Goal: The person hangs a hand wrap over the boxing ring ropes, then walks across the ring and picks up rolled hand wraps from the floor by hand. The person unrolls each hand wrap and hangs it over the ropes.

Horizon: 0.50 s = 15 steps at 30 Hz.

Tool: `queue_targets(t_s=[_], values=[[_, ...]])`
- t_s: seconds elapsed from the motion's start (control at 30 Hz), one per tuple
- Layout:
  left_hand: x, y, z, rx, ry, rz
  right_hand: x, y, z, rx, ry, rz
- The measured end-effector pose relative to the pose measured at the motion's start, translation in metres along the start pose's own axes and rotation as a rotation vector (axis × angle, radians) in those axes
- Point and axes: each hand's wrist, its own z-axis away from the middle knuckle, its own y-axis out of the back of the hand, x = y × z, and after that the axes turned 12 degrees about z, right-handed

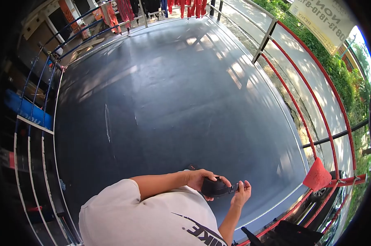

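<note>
Holding a black bundle [213,187], the left hand [197,179] has a closed grip — the right hand [240,195] pinches its end [234,188], which sticks out, so it looks unfinished.

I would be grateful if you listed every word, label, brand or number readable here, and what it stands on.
"NIKE", with a small "®": light shirt.
"RENIX": pale banner.
"0813-1810-8": same banner; the digits after that are unclear.
Banner's larger letters: only partly visible, not readable as words.
Blue panel: white lettering, too blurred to read.
</note>
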Motion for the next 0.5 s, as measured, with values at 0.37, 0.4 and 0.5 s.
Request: queue_targets(t_s=[0.37,0.4,0.5], values=[[-0.026,0.015,0.011,0.131,-0.201,-0.018,-0.003,0.011,-0.024,-0.075,-0.003,-0.021],[-0.027,0.019,0.012,0.111,-0.204,-0.007,-0.005,0.010,-0.027,-0.090,0.010,-0.023],[-0.031,0.016,0.015,0.134,-0.259,-0.008,-0.010,0.008,-0.031,-0.094,0.027,-0.019]])
